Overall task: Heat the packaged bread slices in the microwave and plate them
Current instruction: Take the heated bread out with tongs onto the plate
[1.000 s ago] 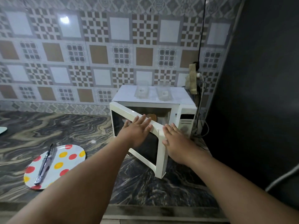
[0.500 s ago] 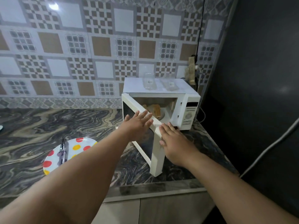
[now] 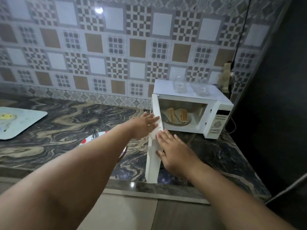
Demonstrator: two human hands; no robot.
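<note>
**A:** From the head camera, which step is this?

**B:** I'd judge the door stage. The microwave [image 3: 191, 103] stands at the back right of the worktop [image 3: 66, 117], its door [image 3: 153, 146] swung out edge-on toward the camera. The bread slices [image 3: 177, 114] lie inside on the turntable, leaning together. Whether they are heated I cannot tell.

**A:** And the hands?

**B:** Both at the door. The left hand [image 3: 143, 124] lies flat against its outer face near the top, fingers straight and together. The right hand [image 3: 174, 154] rests on the inner side lower down, fingers spread and straight — neither grips anything.

**A:** So what does the next move call for?

**B:** If the bread is done, one hand must leave the door and reach into the cavity for the slices, with the door kept wide. Then they go left — to the spotted plate [image 3: 88, 139], mostly hidden behind the left forearm. A utensil lies on it, too hidden to name, and the bread should land clear of it.
</note>
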